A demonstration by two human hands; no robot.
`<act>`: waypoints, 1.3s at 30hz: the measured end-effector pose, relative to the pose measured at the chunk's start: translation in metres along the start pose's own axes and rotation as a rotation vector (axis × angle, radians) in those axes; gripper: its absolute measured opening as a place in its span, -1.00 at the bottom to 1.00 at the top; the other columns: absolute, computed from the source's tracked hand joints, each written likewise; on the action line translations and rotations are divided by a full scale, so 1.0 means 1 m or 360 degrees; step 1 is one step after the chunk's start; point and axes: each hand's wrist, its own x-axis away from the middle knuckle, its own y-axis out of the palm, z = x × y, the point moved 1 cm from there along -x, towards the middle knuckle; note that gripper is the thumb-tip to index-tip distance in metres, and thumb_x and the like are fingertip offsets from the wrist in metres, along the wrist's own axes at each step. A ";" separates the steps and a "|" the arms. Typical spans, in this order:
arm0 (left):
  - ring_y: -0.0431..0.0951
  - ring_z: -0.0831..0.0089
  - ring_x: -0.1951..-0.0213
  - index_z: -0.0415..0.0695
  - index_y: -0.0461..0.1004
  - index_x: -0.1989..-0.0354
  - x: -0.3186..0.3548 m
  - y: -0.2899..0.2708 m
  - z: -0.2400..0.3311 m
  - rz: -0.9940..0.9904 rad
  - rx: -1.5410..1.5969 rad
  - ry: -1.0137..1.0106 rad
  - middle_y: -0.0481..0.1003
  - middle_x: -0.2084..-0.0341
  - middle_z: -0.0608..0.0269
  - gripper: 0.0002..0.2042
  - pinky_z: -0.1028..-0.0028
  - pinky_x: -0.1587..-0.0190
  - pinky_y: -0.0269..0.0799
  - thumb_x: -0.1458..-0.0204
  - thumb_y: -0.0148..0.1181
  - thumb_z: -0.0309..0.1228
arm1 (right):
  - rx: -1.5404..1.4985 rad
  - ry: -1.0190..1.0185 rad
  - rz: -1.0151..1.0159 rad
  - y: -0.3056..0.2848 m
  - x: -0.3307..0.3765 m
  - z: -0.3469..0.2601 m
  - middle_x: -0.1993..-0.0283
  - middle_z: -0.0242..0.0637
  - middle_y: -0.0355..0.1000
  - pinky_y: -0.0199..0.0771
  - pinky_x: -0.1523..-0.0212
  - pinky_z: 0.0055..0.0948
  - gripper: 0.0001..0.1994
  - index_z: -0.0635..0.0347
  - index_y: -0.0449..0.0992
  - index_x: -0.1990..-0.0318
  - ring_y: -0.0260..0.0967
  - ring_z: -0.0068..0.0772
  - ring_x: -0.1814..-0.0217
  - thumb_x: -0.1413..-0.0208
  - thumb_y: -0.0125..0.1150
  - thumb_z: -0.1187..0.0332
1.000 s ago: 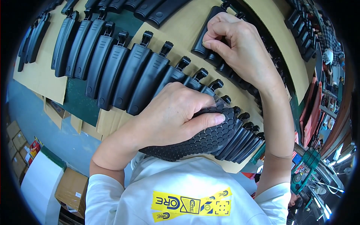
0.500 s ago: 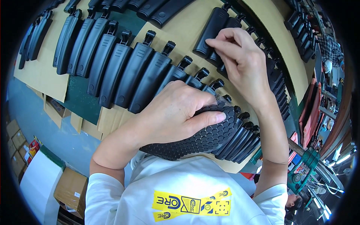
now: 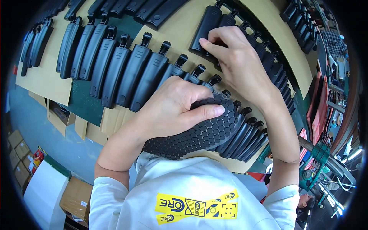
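My left hand (image 3: 174,107) grips a black sheet covered in round rubber dots (image 3: 195,134), thumb pressed flat on its top. It is held close to my chest, above a row of black elongated plastic casings (image 3: 126,73) lying side by side on brown cardboard (image 3: 46,80). My right hand (image 3: 239,65) reaches farther out, its fingertips pressing on one black casing (image 3: 207,28) in a second row. More casings (image 3: 245,134) fan out beneath the dotted sheet.
A dark green mat (image 3: 82,107) shows under the cardboard sheets on the bench. Cardboard boxes (image 3: 74,197) and a white panel (image 3: 42,193) stand on the floor at lower left. Red and green machine parts (image 3: 320,153) sit at the right, with more black casings (image 3: 303,23) beyond.
My right hand has slid along the far row toward me and to the left, fingertips now on a casing near the row's end. The left hand keeps hold of the dotted sheet.
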 end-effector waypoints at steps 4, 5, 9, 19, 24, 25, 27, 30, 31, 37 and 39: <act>0.14 0.40 0.74 -0.27 0.48 0.60 0.004 -0.001 0.001 0.0019 0.0023 0.0014 0.30 0.80 0.28 -0.68 0.45 0.59 0.16 -0.13 0.33 -0.35 | -0.0588 0.0292 0.0086 -0.028 0.015 -0.015 0.12 -0.25 0.48 0.41 0.21 -0.46 -0.81 0.32 0.68 0.19 0.39 -0.33 0.16 -0.01 0.33 0.62; 0.13 0.42 0.74 -0.27 0.48 0.60 0.004 -0.001 -0.001 0.0027 0.0031 0.0022 0.30 0.80 0.29 -0.68 0.45 0.60 0.15 -0.13 0.32 -0.36 | -0.0827 0.0438 0.0109 -0.036 0.023 -0.023 0.14 -0.26 0.49 0.40 0.23 -0.48 -0.83 0.32 0.69 0.21 0.39 -0.35 0.19 -0.01 0.35 0.62; 0.11 0.45 0.73 -0.27 0.47 0.60 0.003 0.001 -0.001 0.0063 0.0092 0.0035 0.29 0.80 0.29 -0.69 0.46 0.61 0.13 -0.13 0.32 -0.38 | -0.0991 0.0646 0.0097 -0.047 0.048 -0.042 0.22 -0.28 0.50 0.36 0.29 -0.53 -0.87 0.32 0.69 0.26 0.39 -0.40 0.25 0.00 0.38 0.62; 0.08 0.46 0.72 -0.28 0.46 0.60 0.002 0.003 -0.002 0.0093 0.0088 0.0037 0.28 0.79 0.29 -0.70 0.46 0.62 0.09 -0.14 0.31 -0.42 | -0.0563 0.0618 0.0202 -0.049 0.059 -0.065 0.27 -0.24 0.48 0.42 0.32 -0.46 -0.86 0.34 0.65 0.32 0.39 -0.34 0.36 0.08 0.41 0.65; 0.07 0.46 0.71 -0.29 0.45 0.61 0.002 0.004 -0.002 0.0099 0.0080 0.0029 0.27 0.79 0.29 -0.69 0.46 0.62 0.09 -0.15 0.29 -0.41 | -0.0471 0.0664 0.0236 -0.046 0.059 -0.075 0.27 -0.23 0.48 0.43 0.32 -0.45 -0.87 0.36 0.63 0.33 0.38 -0.31 0.36 0.08 0.39 0.66; 0.07 0.45 0.71 -0.29 0.44 0.61 0.002 0.004 -0.002 0.0107 0.0084 0.0031 0.26 0.79 0.29 -0.68 0.46 0.62 0.09 -0.15 0.29 -0.41 | -0.0444 0.0661 0.0261 -0.045 0.059 -0.076 0.27 -0.22 0.48 0.43 0.32 -0.45 -0.87 0.36 0.63 0.33 0.38 -0.31 0.36 0.08 0.39 0.66; 0.07 0.45 0.70 -0.29 0.44 0.61 0.002 0.004 -0.003 0.0115 0.0089 0.0034 0.26 0.79 0.29 -0.68 0.46 0.61 0.09 -0.16 0.29 -0.41 | -0.0416 0.0659 0.0283 -0.044 0.059 -0.078 0.27 -0.22 0.48 0.44 0.32 -0.44 -0.87 0.36 0.62 0.33 0.38 -0.30 0.36 0.08 0.39 0.66; 0.07 0.45 0.70 -0.29 0.42 0.62 0.002 0.003 -0.002 0.0101 0.0087 0.0014 0.25 0.79 0.28 -0.67 0.45 0.61 0.10 -0.16 0.28 -0.40 | -0.0324 0.0597 0.0328 -0.042 0.059 -0.079 0.29 -0.25 0.51 0.43 0.34 -0.46 -0.87 0.34 0.62 0.33 0.40 -0.36 0.36 0.08 0.39 0.67; 0.07 0.44 0.70 -0.29 0.42 0.62 0.002 0.003 -0.002 0.0097 0.0086 0.0007 0.25 0.79 0.28 -0.67 0.45 0.60 0.10 -0.16 0.28 -0.40 | -0.0293 0.0576 0.0343 -0.041 0.059 -0.079 0.30 -0.26 0.52 0.43 0.34 -0.47 -0.86 0.33 0.62 0.33 0.40 -0.38 0.36 0.08 0.38 0.68; 0.08 0.42 0.70 -0.29 0.41 0.62 0.004 0.002 -0.004 0.0110 0.0161 -0.0009 0.26 0.78 0.26 -0.67 0.43 0.60 0.13 -0.16 0.28 -0.40 | -0.0343 0.0199 0.0456 -0.053 0.060 -0.061 0.29 -0.22 0.49 0.40 0.37 -0.46 -0.93 0.35 0.60 0.36 0.36 -0.34 0.40 0.03 0.35 0.64; 0.09 0.40 0.71 -0.29 0.42 0.62 0.005 0.001 -0.003 0.0097 0.0094 -0.0009 0.28 0.78 0.24 -0.67 0.43 0.59 0.14 -0.15 0.28 -0.39 | -0.0408 0.0231 0.0482 -0.053 0.046 -0.046 0.29 -0.25 0.50 0.37 0.39 -0.48 -0.95 0.35 0.60 0.37 0.34 -0.38 0.42 0.02 0.33 0.63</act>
